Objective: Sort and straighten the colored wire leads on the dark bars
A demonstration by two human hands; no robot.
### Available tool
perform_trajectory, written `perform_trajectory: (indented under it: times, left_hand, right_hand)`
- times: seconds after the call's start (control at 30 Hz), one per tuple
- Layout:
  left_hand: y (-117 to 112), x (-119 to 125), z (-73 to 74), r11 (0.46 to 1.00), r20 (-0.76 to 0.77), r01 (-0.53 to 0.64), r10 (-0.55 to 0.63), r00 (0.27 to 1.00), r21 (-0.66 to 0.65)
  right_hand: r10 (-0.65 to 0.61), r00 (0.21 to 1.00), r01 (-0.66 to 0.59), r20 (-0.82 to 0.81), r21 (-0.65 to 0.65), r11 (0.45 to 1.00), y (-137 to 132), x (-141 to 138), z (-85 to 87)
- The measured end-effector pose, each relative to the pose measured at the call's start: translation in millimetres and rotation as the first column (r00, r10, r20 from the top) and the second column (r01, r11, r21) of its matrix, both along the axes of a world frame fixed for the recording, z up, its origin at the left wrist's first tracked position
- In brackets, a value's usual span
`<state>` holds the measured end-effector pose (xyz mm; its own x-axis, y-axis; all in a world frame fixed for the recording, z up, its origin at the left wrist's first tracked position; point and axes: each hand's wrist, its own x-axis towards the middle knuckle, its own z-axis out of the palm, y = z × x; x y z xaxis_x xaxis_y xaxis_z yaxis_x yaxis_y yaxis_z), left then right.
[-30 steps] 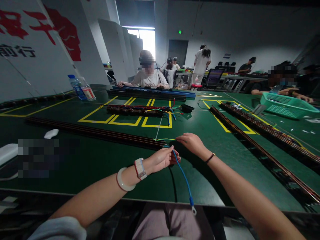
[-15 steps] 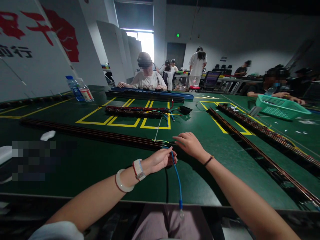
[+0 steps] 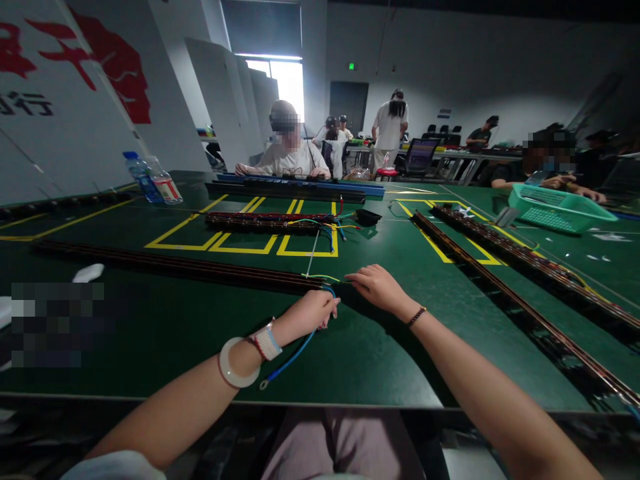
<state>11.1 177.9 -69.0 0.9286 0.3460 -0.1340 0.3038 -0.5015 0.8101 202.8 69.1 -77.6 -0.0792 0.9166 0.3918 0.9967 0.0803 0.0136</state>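
Blue wire (image 3: pixel 296 353), clamped in L hand (image 3: pixel 310 313), runs from dark bar (image 3: pixel 190 266) on tabletop (image 3: pixel 390 360); R hand (image 3: pixel 377 287) is at yellow-green wire (image 3: pixel 325 278) (can't tell if gripped). Step's prob. separating wires; next move calls for a firm hold on each, nr bar's end.

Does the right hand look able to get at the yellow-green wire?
Probably yes: the right hand has its fingertips by the end of the yellow-green wire, with nothing visible between. The left hand is nearer the wearer, at the blue cable.
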Motion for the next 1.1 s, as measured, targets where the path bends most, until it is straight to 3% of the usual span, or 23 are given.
perform_trajectory:
  times: [0.07, 0.2, 0.37, 0.5, 0.57, 0.63, 0.73, 0.87, 0.97, 1.1]
  left_hand:
    - [-0.6, -1.3, -0.5, 0.992, -0.001, 0.008, -0.008, 1.0, 0.125]
    - [-3.2, -2.7, 3.4, 0.97, 0.012, 0.017, -0.021, 1.0, 0.244]
    - [-7.0, -5.2, 11.1, 0.935, 0.158, -0.035, -0.023, 0.987, 0.352]
    - [-10.1, -6.0, 10.1, 0.981, 0.183, 0.04, -0.075, 0.98, 0.187]
    - [-10.3, -4.3, 6.9, 0.997, 0.138, 0.073, -0.076, 0.988, 0.022]
    - [-9.3, -1.5, 3.3, 0.976, 0.078, 0.114, -0.101, 0.992, -0.187]
    - [-7.3, 1.9, -0.8, 0.848, 0.044, 0.12, -0.113, 0.993, -0.516]
    - [-6.5, 3.3, -3.9, 0.562, 0.06, 0.042, 0.015, 0.998, -0.826]
    - [-6.3, 5.0, -7.0, 0.382, 0.057, 0.029, 0.061, 0.997, -0.924]
    - [-3.7, 9.3, -12.2, 0.201, 0.073, 0.033, 0.195, 0.978, -0.979]
  right_hand:
    - [0.006, 1.0, -0.006, 0.004, -0.028, 1.0, 0.5, -0.8, 0.0]
    - [-0.046, 0.999, 0.045, -0.028, -0.046, 0.998, 1.8, -6.5, 0.6]
    - [-0.101, 0.967, 0.087, -0.232, -0.068, 0.994, 3.8, -22.0, -1.8]
    - [-0.142, 0.948, 0.099, -0.284, -0.16, 0.982, 5.7, -28.2, -4.3]
    - [-0.194, 0.928, 0.131, -0.318, -0.209, 0.969, 6.7, -27.7, -2.9]
    - [-0.243, 0.888, 0.159, -0.39, -0.235, 0.959, 7.3, -27.6, -0.3]
    - [-0.284, 0.842, 0.223, -0.459, -0.184, 0.957, 6.7, -32.7, 2.3]
    - [-0.258, 0.879, 0.266, -0.4, -0.036, 0.963, 3.7, -44.3, -0.4]
    - [-0.201, 0.946, 0.214, -0.255, 0.024, 0.976, 2.3, -46.6, -4.3]
    - [-0.077, 0.997, 0.077, 0.003, 0.024, 0.997, 1.5, -42.0, -5.2]
